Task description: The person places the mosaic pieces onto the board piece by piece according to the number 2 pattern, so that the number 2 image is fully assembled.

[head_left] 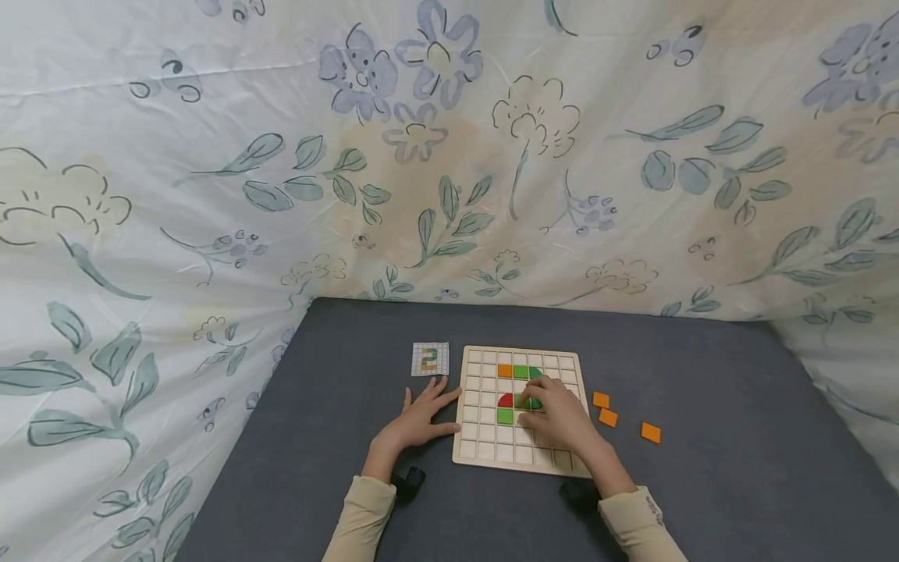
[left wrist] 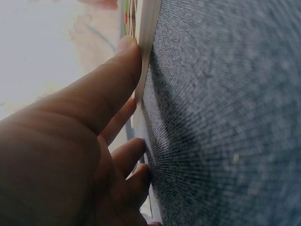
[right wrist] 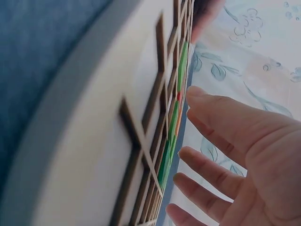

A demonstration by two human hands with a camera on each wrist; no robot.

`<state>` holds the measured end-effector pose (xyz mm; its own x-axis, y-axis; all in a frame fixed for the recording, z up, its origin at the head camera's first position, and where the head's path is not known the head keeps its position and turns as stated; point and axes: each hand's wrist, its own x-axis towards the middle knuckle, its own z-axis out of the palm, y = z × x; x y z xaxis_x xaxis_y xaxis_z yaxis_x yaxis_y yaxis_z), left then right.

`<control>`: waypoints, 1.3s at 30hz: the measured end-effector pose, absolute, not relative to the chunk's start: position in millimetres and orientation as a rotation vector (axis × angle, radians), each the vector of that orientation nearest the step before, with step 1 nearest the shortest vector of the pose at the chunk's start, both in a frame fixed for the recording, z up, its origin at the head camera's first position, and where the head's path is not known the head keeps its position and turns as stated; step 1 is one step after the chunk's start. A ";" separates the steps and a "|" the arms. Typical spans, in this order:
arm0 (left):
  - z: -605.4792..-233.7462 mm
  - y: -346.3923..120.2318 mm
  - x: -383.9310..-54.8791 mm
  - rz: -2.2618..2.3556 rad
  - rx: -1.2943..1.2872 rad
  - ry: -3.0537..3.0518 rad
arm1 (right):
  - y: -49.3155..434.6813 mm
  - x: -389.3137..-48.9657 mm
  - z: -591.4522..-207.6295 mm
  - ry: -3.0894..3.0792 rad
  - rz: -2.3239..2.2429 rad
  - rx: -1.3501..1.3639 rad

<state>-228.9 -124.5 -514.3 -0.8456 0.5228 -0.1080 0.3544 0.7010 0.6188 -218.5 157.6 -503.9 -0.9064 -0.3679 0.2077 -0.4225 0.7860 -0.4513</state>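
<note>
A light wooden grid board (head_left: 485,451) lies on the dark table. My left hand (head_left: 416,423) rests beside its left edge, fingers spread, with the thumb against the side of the board in the left wrist view. Over the board's right half, my right hand (head_left: 558,414) hovers with loosely bent fingers, and the right wrist view shows nothing held between them. In the grid sit an orange square (head_left: 504,371), a green square (head_left: 520,371), a red rounded piece (head_left: 505,401) and another green square (head_left: 505,417). Dark green rounded pieces (head_left: 536,373) are partly hidden by the right hand.
Three loose orange squares (head_left: 651,433) lie on the table right of the board. A small gridded card (head_left: 430,359) with a coloured pattern lies beyond the left hand. Floral cloth (head_left: 449,195) hangs behind the table (head_left: 730,468) and at its sides.
</note>
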 end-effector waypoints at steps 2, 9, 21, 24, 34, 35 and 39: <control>-514.9 -124.5 -229.3 0.880 0.699 2.635 | 160.8 -219.6 -502.3 -2.862 0.754 0.629; -515.6 -124.0 -228.8 0.873 0.709 2.633 | 175.1 -223.7 -500.1 -2.821 0.749 0.616; -516.9 -124.7 -226.7 0.879 0.710 2.640 | 207.7 -226.3 -493.1 -2.846 0.768 0.487; -517.3 -125.1 -227.1 0.876 0.713 2.645 | 215.5 -226.5 -494.3 -2.841 0.763 0.478; -515.5 -125.3 -227.7 0.865 0.713 2.646 | 239.0 -227.0 -495.0 -2.871 0.750 0.397; -515.6 -125.3 -227.7 0.863 0.712 2.646 | 241.5 -226.9 -495.1 -2.878 0.746 0.390; -516.7 -125.6 -228.4 0.861 0.710 2.646 | 251.9 -226.5 -495.8 -2.905 0.741 0.362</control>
<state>-228.4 -125.6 -516.7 -0.8437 0.5274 -0.1003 0.3675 0.7036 0.6083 -226.5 251.9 -495.8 -0.9640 -0.1998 0.1757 -0.2595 0.8514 -0.4558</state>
